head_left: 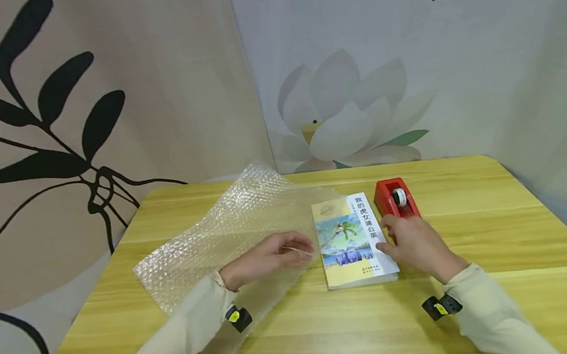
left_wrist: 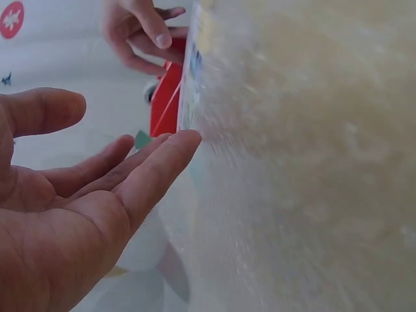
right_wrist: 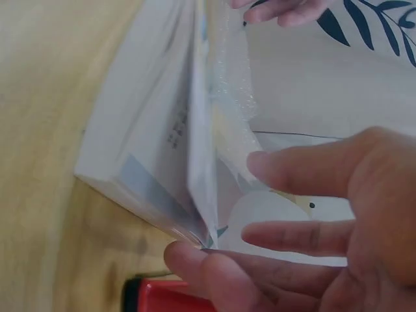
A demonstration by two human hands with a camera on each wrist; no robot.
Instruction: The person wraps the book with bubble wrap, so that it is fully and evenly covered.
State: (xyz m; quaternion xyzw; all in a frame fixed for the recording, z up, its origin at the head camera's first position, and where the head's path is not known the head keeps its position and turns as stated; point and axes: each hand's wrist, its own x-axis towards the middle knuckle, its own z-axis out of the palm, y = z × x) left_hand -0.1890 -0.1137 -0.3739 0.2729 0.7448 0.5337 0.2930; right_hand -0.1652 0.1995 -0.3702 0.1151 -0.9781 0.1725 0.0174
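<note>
A paperback book (head_left: pixel 345 231) with a palm-tree picture on its cover lies face up on the table. My right hand (head_left: pixel 420 248) is at its right edge, fingers loosely bent and apart, gripping nothing. The right wrist view shows the front cover of the book (right_wrist: pixel 162 123) lifted slightly from the pages, with fingertips close to its edge; contact is hard to tell. Left of the book spreads a clear sheet of bubble wrap (head_left: pixel 216 223), partly under the book. Over this sheet hovers my left hand (head_left: pixel 270 256), its fingers relaxed and holding nothing.
A red tape dispenser (head_left: pixel 386 194) with a roll of tape stands just beyond my right hand, close to the book's upper right corner. The wooden table (head_left: pixel 498 224) reaches back to a printed cloth backdrop (head_left: pixel 193 94).
</note>
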